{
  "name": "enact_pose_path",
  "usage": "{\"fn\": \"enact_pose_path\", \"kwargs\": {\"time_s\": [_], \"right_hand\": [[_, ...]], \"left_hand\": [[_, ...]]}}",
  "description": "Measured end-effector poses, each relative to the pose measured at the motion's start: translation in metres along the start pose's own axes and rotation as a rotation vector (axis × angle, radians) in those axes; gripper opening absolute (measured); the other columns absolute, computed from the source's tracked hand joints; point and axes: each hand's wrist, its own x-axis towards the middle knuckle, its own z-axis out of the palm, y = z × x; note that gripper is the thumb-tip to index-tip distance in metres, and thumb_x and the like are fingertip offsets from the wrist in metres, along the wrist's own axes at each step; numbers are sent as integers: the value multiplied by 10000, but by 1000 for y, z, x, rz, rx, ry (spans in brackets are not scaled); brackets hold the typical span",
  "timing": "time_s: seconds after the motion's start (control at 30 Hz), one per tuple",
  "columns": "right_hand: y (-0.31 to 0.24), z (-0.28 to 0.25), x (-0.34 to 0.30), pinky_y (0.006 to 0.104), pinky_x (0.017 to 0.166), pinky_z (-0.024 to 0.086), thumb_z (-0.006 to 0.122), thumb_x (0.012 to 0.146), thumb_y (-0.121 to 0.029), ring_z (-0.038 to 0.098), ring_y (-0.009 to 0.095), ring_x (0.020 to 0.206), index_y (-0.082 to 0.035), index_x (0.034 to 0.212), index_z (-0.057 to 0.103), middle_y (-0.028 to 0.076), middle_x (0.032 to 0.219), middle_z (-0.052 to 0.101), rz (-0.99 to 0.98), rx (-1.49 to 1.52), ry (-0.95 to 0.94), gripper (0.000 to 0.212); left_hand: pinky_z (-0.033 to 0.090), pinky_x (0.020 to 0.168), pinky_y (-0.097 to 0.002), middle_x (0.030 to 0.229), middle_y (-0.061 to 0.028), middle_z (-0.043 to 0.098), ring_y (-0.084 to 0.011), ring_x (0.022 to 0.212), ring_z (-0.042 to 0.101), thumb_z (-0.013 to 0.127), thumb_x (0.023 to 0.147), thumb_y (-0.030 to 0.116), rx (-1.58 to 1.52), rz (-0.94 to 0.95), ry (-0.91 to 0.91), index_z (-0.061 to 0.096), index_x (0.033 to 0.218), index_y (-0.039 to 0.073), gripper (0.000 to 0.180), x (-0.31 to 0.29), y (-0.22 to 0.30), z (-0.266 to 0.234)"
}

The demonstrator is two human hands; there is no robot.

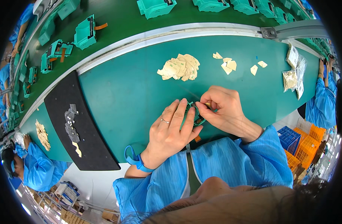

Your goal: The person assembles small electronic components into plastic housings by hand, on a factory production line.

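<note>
In front of me lies a small green plastic housing with dark inner parts, mostly covered by my hands. My left hand, wearing a ring and a blue wrist strap, grips the housing from the left with its fingers stretched along it. At the housing's right side, my right hand is closed in a pinch. A cream-coloured bit shows between its fingers, its outline mostly hidden. An orange flex strip pokes out below the housing, close to my body.
A heap of cream adhesive pieces lies beyond my hands, with loose pieces to its right. Plastic bags sit far right. A black mat at left holds dark grey pieces. Green housings stand behind a metal rail.
</note>
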Motion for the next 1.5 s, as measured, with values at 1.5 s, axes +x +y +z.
{"fn": "enact_pose_path", "kwargs": {"time_s": [1.5], "right_hand": [[-29,-28,-8,335,440,374,618,799,-26,519,246,468,-40,820,463,94,567,514,-70,452,-221,157]], "left_hand": [[582,770,-405,1151,-179,510,-314,1000,559,765,737,389,-133,188,374,490,1189,101,603,-37,-4,7]]}}
